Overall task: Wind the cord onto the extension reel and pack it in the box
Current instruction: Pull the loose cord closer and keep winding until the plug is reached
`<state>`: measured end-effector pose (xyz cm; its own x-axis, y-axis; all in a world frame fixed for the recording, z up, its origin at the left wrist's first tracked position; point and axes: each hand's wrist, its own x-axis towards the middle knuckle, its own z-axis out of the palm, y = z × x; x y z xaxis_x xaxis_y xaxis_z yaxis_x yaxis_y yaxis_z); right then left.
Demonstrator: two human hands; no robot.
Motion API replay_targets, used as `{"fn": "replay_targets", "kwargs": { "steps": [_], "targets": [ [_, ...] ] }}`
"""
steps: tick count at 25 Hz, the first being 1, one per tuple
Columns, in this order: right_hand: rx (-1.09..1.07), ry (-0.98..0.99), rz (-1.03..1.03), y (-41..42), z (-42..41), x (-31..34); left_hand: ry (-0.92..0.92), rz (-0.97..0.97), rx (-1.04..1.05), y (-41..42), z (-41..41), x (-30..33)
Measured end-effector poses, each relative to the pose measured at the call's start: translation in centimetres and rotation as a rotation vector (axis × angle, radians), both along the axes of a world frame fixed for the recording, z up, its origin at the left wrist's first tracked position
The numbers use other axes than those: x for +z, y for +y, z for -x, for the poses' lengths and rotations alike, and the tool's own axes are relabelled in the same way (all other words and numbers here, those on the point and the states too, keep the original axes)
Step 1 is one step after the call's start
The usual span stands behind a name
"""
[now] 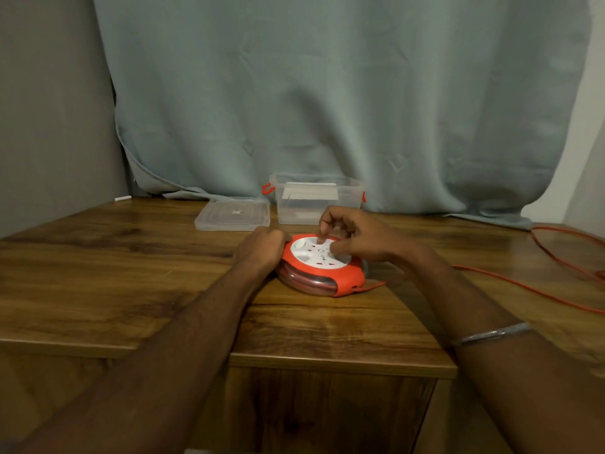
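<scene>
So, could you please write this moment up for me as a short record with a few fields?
reel: orange extension reel with a white socket face, lying flat on the wooden table
left hand: left hand grips the reel's left edge
right hand: right hand has curled fingers on the socket face
cord: orange cord trails loose across the table to the right
box: clear box stands open behind the reel
lid: clear lid lies flat left of the box

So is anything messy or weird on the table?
Only the orange cord: most of it trails loose across the table's right side, not wound onto the reel. The box sits open, its lid beside it.
</scene>
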<state>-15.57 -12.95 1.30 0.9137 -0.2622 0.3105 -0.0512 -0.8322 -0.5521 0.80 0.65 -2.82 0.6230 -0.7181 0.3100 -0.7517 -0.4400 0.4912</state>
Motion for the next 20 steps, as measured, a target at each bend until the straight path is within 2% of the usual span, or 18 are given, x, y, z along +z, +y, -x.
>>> {"fn": "replay_targets", "kwargs": {
  "steps": [3,4,8,10,15,20],
  "targets": [
    [0.102,0.174,-0.042,-1.5,0.3,0.9,-0.040,-0.036,-0.013,-0.1,0.0,-0.1],
    [0.109,0.208,-0.026,-1.7,0.1,1.4,-0.002,-0.004,-0.006,-0.3,0.0,-0.2],
    [0.120,0.285,0.075,-2.0,-2.2,3.0,0.369,0.298,0.095,-1.1,-0.9,-0.5],
    [0.107,0.309,0.119,-2.0,-3.1,3.2,0.443,0.394,0.112,-1.1,-1.2,-0.7],
    [0.056,0.229,0.038,-2.0,-3.0,1.6,0.446,0.403,0.103,-1.1,-0.9,-0.8],
    [-0.071,0.119,0.324,-0.2,-3.2,0.6,0.388,0.350,0.081,-1.0,-0.7,-0.8]
  ]
}}
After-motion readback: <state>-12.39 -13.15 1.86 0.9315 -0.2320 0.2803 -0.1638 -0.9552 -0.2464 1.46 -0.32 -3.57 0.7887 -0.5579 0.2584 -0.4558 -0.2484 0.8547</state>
